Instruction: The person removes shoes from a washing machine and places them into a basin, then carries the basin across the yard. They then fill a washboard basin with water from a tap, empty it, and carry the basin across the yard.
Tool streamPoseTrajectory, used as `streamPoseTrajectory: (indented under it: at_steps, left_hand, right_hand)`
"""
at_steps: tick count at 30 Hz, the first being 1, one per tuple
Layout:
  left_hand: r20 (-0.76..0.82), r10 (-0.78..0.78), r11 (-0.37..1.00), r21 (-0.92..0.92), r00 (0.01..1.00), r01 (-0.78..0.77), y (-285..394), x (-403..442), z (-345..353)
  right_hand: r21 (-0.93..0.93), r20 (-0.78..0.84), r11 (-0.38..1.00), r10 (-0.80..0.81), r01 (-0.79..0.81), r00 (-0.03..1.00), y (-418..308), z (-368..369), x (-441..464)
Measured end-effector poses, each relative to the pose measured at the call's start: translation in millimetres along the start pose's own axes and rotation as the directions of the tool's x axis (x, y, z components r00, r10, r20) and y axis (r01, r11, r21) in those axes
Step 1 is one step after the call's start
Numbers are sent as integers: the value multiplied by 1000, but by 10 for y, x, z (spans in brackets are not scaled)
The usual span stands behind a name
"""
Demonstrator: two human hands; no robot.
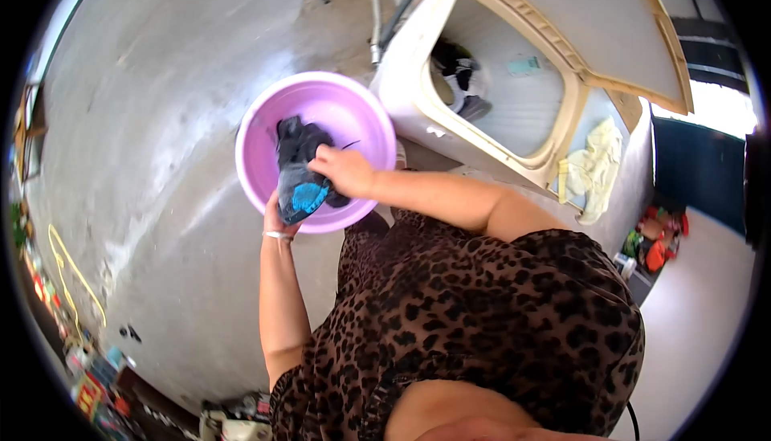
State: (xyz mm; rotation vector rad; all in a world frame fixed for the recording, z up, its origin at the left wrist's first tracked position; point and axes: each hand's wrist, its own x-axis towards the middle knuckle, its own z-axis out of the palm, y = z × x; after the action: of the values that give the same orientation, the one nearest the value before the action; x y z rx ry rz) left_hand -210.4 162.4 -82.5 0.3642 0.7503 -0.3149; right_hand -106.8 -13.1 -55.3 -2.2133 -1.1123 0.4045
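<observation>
A pink-purple basin (261,108) stands on the floor in front of me. Over its near side I hold a dark grey and black cloth item (291,180) with a bright blue patch, possibly a sock. My left hand (275,214) grips it from below at the basin's rim, most of its fingers hidden behind the cloth. On the cloth's upper right side, my right hand (345,171) pinches with bent fingers. More black cloth (299,137) hangs or lies inside the basin, and I cannot tell whether it is one piece with the held item.
Right of the basin stands a white washing machine (405,79) with its lid (586,7) raised; black, white and grey clothes (462,83) lie inside. A pale yellow cloth (596,169) drapes over its near edge. A grey hose (409,3) runs behind. A yellow cord (68,268) lies on the floor leftward.
</observation>
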Motion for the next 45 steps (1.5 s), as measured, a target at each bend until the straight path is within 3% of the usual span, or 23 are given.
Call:
streamPoseTrajectory:
  at_steps: [2,4,7,9,10,11,13,15,17,20,24,26,27,28,30,32,34,36,38,41,45]
  left_hand:
    - [-232,-77,987,121,970,107,-42,177,-405]
    - [-293,-109,983,108,950,146,-162,479,-638]
    - [-401,-74,857,442,913,264,-265,825,-630]
    - [-428,-1,667,674,904,319,-188,864,-404]
    - [-403,25,611,730,915,305,-362,1079,-378]
    - [-369,57,553,786,928,278,-471,1248,-421]
    - [-326,127,381,888,937,257,-541,1547,-663]
    - [-390,133,469,835,911,289,-478,1669,-688]
    - [-456,114,578,753,883,314,-445,1700,-705]
    - [-430,-22,768,571,903,291,-333,1410,-266]
    - [-312,10,860,487,950,151,-315,1330,-255]
    - [-291,196,758,650,936,44,-427,1456,-483]
    - [-241,288,661,750,927,-10,-533,1550,-691]
    - [-379,240,704,702,894,109,-579,1543,-551]
    - [-523,295,360,836,800,414,-741,1632,-970]
    - [-455,409,155,889,791,431,-824,1630,-762]
    - [-383,486,14,902,786,431,-905,1614,-634]
    - [-346,525,10,916,777,402,-921,1600,-581]
    - [-357,506,27,917,785,399,-909,1552,-511]
    - [-389,474,89,914,790,396,-897,1529,-547]
    - [-389,489,134,918,781,373,-841,1531,-547]
  right_hand:
    - [-24,181,969,247,-247,952,-171,-251,-62]
    - [96,99,987,121,-130,988,-209,-679,-253]
    - [97,-132,989,128,-116,983,-31,-1498,-526]
    - [253,-337,942,298,-219,893,181,-1948,-673]
    - [254,-448,942,316,-219,836,637,-2070,-834]
    - [330,-423,878,466,-347,778,1014,-2193,-929]
    - [235,-351,800,599,-552,720,1713,-2284,-1059]
    - [-113,-109,710,687,-695,719,2364,-2192,-1148]
    - [-431,82,632,738,-644,669,3005,-1881,-1199]
    - [-469,377,609,793,-640,479,3601,-1397,-982]
    - [-508,344,632,772,-586,534,3965,-808,-652]
    - [-513,344,658,746,-552,570,4077,-526,-407]
    - [-438,211,689,703,-577,679,4200,-256,-366]
    - [-363,62,721,651,-590,757,4306,-39,-340]
    - [-319,39,790,562,-523,826,4178,-97,-188]
    - [-454,142,767,566,-454,812,3709,-498,111]
    - [-371,63,732,634,-572,771,3923,-154,149]
    - [-277,-8,683,701,-676,713,4130,133,152]
    - [-330,143,695,706,-639,694,4202,252,-50]
    - [-491,97,716,611,-496,785,4251,421,-345]
    - [-478,189,751,595,-457,781,3565,-448,81]
